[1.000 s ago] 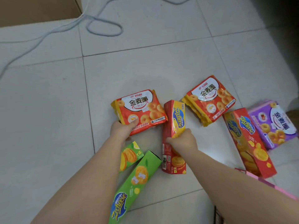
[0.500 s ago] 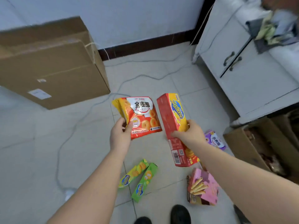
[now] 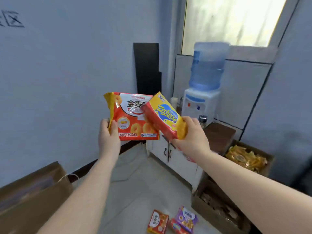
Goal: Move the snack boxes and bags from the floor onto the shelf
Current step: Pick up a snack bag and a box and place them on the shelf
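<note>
**Two snacks up, more waiting on the tiles**

Carrying one item in each hand, the person has both raised at chest height in front of a pale wall. The left hand (image 3: 108, 137) pinches the red ring-snack bag (image 3: 133, 119) by its lower left edge, thumb on the front and fingers behind. The right hand (image 3: 192, 135) wraps its fingers round the lower end of the red-and-yellow Zecheese box (image 3: 164, 115), which tilts up to the left so that its top corner overlaps the front of the bag.

The likeliest slip, in my judgement, is the bag: a thin edge pinch on slick film could let it slide or swing when the arm reaches out. The box is gripped only at one end, so it may lever out of the fingers if it knocks something.

No shelf is plainly visible. Ahead stands a white cabinet (image 3: 175, 157) bearing a water dispenser (image 3: 200, 103) with a blue bottle, under a bright window (image 3: 233, 19). On the grey tiled floor (image 3: 135, 183) remain a red bag (image 3: 157, 221), a purple bag (image 3: 186, 218) and another red pack (image 3: 176, 227) between them. Open cardboard boxes (image 3: 219, 211) of goods stand to the right, and a closed carton (image 3: 32, 196) to the left.
</note>
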`<state>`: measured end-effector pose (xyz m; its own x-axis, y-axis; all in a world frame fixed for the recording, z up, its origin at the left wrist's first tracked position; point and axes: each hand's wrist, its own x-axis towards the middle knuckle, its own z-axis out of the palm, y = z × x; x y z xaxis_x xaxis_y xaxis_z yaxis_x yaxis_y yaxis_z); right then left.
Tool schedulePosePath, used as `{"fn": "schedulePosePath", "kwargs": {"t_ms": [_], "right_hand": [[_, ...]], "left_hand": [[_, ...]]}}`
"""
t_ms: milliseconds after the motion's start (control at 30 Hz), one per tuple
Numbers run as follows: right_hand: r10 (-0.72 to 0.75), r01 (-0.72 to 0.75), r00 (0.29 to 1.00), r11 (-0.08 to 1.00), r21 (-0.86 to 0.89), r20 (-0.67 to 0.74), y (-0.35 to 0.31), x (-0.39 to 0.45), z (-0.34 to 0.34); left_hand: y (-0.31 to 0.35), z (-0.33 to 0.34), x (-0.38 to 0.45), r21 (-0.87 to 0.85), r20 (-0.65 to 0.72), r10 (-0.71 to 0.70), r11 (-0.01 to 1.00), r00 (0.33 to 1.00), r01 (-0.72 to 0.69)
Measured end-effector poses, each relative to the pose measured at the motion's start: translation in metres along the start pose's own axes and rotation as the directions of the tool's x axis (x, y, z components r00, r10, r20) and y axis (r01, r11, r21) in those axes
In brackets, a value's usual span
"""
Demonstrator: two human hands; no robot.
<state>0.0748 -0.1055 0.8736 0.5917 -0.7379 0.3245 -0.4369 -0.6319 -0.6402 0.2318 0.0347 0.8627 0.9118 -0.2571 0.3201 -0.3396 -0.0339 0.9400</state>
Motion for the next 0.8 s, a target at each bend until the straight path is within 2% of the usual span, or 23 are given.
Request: {"fn": "schedulePosePath", "kwargs": {"t_ms": [167, 333, 467, 600, 800], "right_hand": [[-0.126, 0.084, 0.972, 0.975, -0.207, -0.197, -0.010, -0.020, -0.117], [-0.202, 0.073, 0.922, 0.928, -0.365, -0.330, -0.001, -0.048, -0.215], [-0.187, -0.002, 0.892, 0.909, -0.416, -0.411, 0.023, -0.078, -0.287], [-0.167, -0.112, 0.852, 0.867, -0.485, -0.496, 0.063, -0.116, -0.359], [-0.120, -0.257, 0.790, 0.825, -0.503, -0.601, 0.132, -0.179, -0.460]], "left_hand": [[0.099, 0.041, -0.019, -0.177, 0.050, 0.138, 0.976, 0.989, -0.127], [0.169, 0.094, -0.056, -0.352, 0.149, 0.189, 0.927, 0.971, -0.126], [0.216, 0.148, -0.101, -0.458, 0.255, 0.208, 0.886, 0.944, -0.071], [0.254, 0.208, -0.158, -0.531, 0.432, 0.173, 0.842, 0.885, 0.094], [0.305, 0.289, -0.255, -0.510, 0.524, 0.232, 0.856, 0.820, 0.084]]}}
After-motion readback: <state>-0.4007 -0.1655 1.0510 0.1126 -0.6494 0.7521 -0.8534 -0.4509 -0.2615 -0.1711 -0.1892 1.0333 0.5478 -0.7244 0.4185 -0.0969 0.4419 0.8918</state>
